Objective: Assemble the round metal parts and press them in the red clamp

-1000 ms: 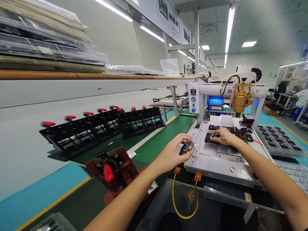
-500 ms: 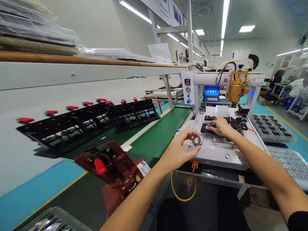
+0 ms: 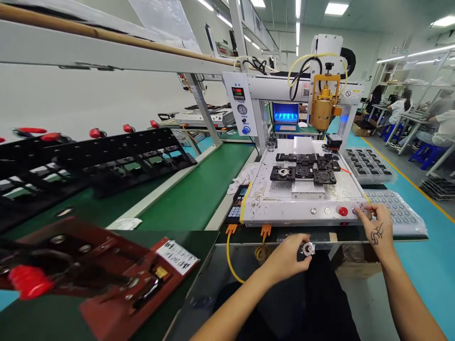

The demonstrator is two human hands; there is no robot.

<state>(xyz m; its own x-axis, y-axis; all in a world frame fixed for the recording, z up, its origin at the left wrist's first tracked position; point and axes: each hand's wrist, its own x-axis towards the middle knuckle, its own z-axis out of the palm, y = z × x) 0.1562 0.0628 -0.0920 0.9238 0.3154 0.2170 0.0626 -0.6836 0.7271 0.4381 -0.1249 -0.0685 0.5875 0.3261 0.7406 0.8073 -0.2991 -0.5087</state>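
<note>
My left hand (image 3: 289,255) is closed around a small round metal watch case (image 3: 308,249), held below the front edge of the white bench machine (image 3: 273,208). A similar ring-shaped metal part (image 3: 283,173) lies in the left black fixture (image 3: 273,177) on the machine's bed. My right hand (image 3: 379,232) is at the right end of the machine's front panel, its thumb against the panel by a button and its fingers apart from the thumb. Nothing clearly shows in its grasp. Left of it is a red button (image 3: 343,211).
A brown clamp jig (image 3: 117,284) with a red handle stands at lower left, beside the green belt (image 3: 199,189). Clear trays of parts (image 3: 396,213) lie right of the machine. A brass-coloured dispensing head (image 3: 323,111) hangs over the bed. Several people sit farther right.
My right hand has left the black fixture and come to the front panel's right end. My left hand has lowered with the watch case. The view has turned right.
</note>
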